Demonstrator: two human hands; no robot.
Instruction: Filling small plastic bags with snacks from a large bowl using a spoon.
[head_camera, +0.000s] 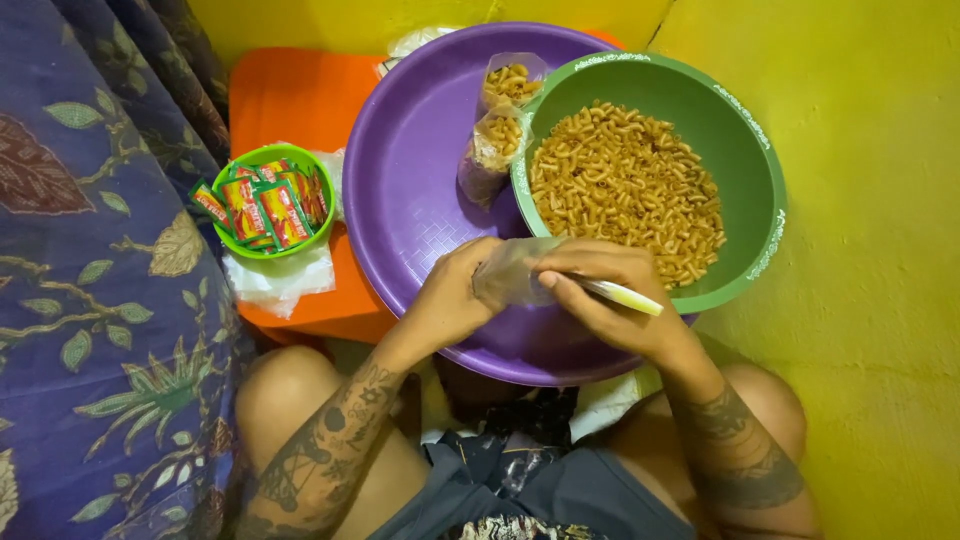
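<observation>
Already two filled packets (497, 125) lie on the purple tray (410, 190), while the left hand (450, 295) and right hand (600, 295), which also grips a pale stick (625, 297), pinch an empty clear bag (515, 272) beside the heaped green bowl (750, 150) of macaroni (625, 185).

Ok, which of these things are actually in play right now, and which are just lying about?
In play:
- left hand and right hand, both on an empty clear bag
- pale spoon handle in the right hand
- green bowl of macaroni
- two filled bags on the purple tray

Lying about:
- small green bowl of red sachets
- orange stool
- patterned cloth
</observation>
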